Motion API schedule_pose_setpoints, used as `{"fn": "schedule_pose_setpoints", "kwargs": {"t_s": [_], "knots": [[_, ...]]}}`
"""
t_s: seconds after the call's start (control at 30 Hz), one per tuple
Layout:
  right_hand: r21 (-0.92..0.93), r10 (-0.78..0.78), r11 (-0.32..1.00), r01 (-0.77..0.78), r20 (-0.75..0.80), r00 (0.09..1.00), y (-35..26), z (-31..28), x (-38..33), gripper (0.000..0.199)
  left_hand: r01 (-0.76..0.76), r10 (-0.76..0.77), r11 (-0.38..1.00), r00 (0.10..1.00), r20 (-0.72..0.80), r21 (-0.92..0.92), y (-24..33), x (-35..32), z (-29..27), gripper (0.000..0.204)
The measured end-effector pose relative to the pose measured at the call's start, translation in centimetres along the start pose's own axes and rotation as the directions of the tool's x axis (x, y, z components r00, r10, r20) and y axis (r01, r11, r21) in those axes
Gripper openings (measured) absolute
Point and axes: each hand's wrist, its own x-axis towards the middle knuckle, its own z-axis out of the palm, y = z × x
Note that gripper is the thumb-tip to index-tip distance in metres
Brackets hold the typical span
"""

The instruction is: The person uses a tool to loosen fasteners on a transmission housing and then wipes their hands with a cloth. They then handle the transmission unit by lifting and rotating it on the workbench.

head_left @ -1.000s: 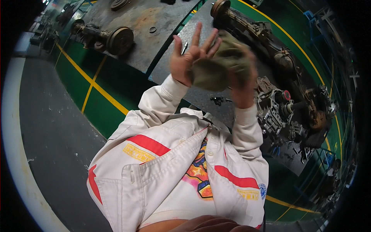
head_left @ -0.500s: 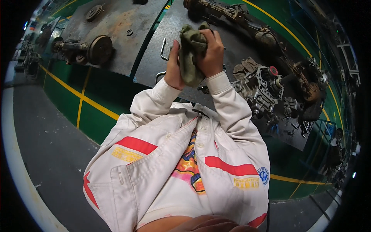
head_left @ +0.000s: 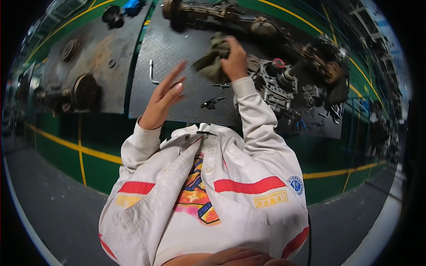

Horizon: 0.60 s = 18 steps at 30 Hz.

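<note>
A crumpled olive-green cloth [head_left: 212, 66] hangs from my right hand [head_left: 235, 57], whose fingers are closed round its right side. My left hand [head_left: 163, 98] is off the cloth, to its left, with the fingers apart and nothing in them; they are slightly smeared by motion. Beyond the left hand lies a bent metal wrench handle [head_left: 152, 73] on the dark metal table [head_left: 177, 48]. Small dark metal parts [head_left: 210, 103] lie on the table between my hands. Right of my right hand stands an opened gearbox [head_left: 277, 84] with exposed gears and a red ring on top.
A long rusty axle assembly [head_left: 262, 26] stretches across the table's far side. A smaller metal housing [head_left: 314, 94] and blue-handled pliers [head_left: 300, 124] lie at the right. Another table [head_left: 104, 84] on the left carries a brake drum assembly [head_left: 84, 91] and a small ring [head_left: 112, 63].
My left hand has let go of the cloth and moved left and nearer to me, opening. The cloth stays in my right hand and hangs looser. The view has shifted to the right.
</note>
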Motion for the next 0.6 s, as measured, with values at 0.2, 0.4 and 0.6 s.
{"fn": "schedule_pose_setpoints", "kwargs": {"t_s": [0.2,0.4,0.6], "knots": [[0.353,-0.242,0.932,0.088,0.421,0.874,-5.5,7.4,-7.6,0.07,0.162,-0.262,0.645,0.965,-0.018,-0.747,-8.5,7.0,1.2,0.061],[0.078,-0.082,0.996,0.045,0.58,0.81,-3.8,9.2,-11.1,0.061,0.435,-0.477,0.085,0.808,0.347,-0.896,-17.7,8.5,-1.3,0.085],[0.207,-0.149,0.978,0.018,0.636,0.758,-5.2,6.6,-11.2,0.087,0.434,-0.612,0.147,0.746,0.263,-0.889,-20.3,11.0,-4.3,0.049]]}}
